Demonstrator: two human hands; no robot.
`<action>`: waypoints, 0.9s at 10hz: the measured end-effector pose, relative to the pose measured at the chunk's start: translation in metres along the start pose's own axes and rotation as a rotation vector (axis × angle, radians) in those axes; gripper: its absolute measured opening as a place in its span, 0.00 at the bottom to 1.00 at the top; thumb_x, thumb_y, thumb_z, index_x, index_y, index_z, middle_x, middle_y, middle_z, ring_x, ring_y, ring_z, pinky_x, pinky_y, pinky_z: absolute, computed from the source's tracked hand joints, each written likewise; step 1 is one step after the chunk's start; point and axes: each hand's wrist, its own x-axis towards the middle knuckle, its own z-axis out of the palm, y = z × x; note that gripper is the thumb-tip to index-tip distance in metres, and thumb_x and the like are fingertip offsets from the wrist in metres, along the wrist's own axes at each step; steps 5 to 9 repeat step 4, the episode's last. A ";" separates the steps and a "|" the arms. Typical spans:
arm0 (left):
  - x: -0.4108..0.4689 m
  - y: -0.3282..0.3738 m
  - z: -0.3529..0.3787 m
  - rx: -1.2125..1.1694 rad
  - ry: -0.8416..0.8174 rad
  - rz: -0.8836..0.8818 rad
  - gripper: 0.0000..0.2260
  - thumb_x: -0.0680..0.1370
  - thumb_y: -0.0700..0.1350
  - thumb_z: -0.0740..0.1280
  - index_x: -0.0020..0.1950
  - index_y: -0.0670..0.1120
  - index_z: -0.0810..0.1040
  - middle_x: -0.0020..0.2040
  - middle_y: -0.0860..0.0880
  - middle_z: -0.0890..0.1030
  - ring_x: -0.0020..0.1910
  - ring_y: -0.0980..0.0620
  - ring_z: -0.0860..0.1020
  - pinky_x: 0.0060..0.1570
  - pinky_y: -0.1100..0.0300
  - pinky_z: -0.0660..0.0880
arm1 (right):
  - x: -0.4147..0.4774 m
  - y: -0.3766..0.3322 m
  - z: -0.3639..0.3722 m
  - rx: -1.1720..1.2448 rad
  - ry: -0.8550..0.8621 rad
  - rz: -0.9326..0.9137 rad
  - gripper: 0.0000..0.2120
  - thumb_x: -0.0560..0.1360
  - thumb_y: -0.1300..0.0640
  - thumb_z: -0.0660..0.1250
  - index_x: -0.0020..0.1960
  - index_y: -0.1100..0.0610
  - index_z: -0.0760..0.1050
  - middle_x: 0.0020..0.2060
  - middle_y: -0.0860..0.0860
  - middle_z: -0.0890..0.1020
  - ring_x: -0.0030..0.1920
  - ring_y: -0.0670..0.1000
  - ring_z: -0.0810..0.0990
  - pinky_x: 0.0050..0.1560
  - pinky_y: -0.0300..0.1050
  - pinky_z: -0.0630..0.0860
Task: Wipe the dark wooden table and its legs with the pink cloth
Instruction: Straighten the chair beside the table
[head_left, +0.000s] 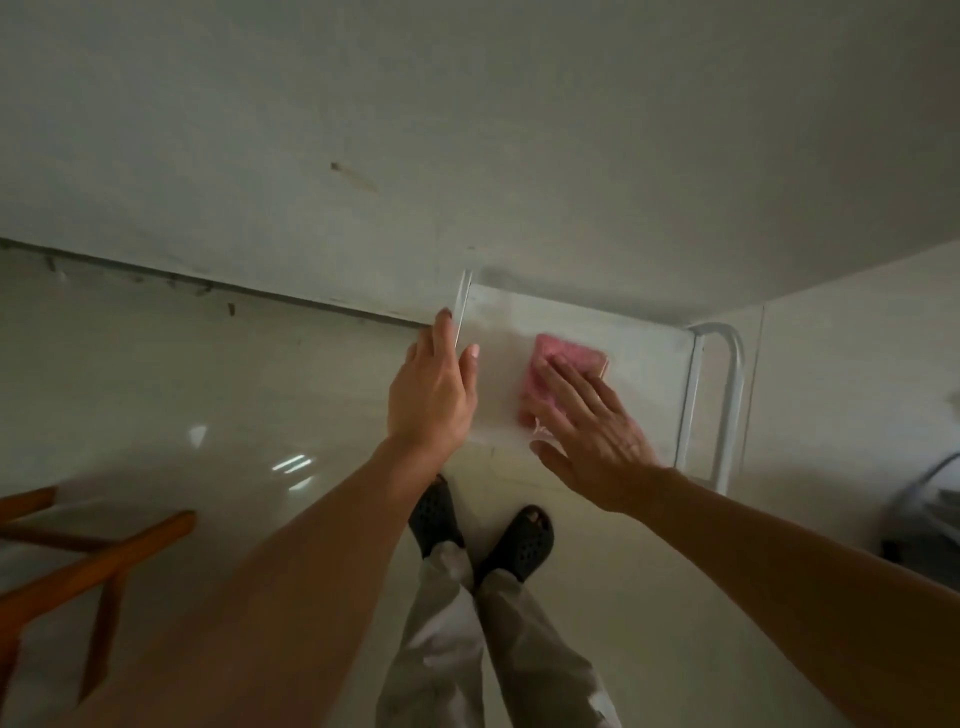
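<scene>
Left hand (434, 387) curled, right hand (589, 431) flat.

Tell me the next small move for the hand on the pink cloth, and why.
Probably slide the right hand and the pink cloth under it leftward across the pale surface toward the left hand. The right hand's fingers lie flat on the cloth, the left hand grips the surface's left edge, and the strip between the cloth and that edge is bare.
</scene>
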 end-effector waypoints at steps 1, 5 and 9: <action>0.000 0.003 0.004 -0.028 0.000 0.011 0.22 0.81 0.50 0.57 0.68 0.36 0.67 0.56 0.36 0.77 0.50 0.38 0.78 0.40 0.49 0.77 | 0.003 -0.001 0.010 -0.021 0.016 0.091 0.31 0.81 0.43 0.51 0.78 0.61 0.54 0.77 0.62 0.56 0.77 0.61 0.53 0.74 0.63 0.58; -0.003 -0.001 0.002 -0.050 -0.041 0.006 0.18 0.81 0.45 0.61 0.66 0.34 0.68 0.50 0.35 0.79 0.45 0.36 0.79 0.36 0.50 0.75 | 0.008 0.001 -0.003 0.054 -0.059 0.081 0.33 0.80 0.38 0.49 0.77 0.59 0.60 0.76 0.59 0.60 0.77 0.58 0.57 0.74 0.61 0.60; -0.003 -0.001 0.002 -0.050 -0.041 0.006 0.18 0.81 0.45 0.61 0.66 0.34 0.68 0.50 0.35 0.79 0.45 0.36 0.79 0.36 0.50 0.75 | 0.008 0.001 -0.003 0.054 -0.059 0.081 0.33 0.80 0.38 0.49 0.77 0.59 0.60 0.76 0.59 0.60 0.77 0.58 0.57 0.74 0.61 0.60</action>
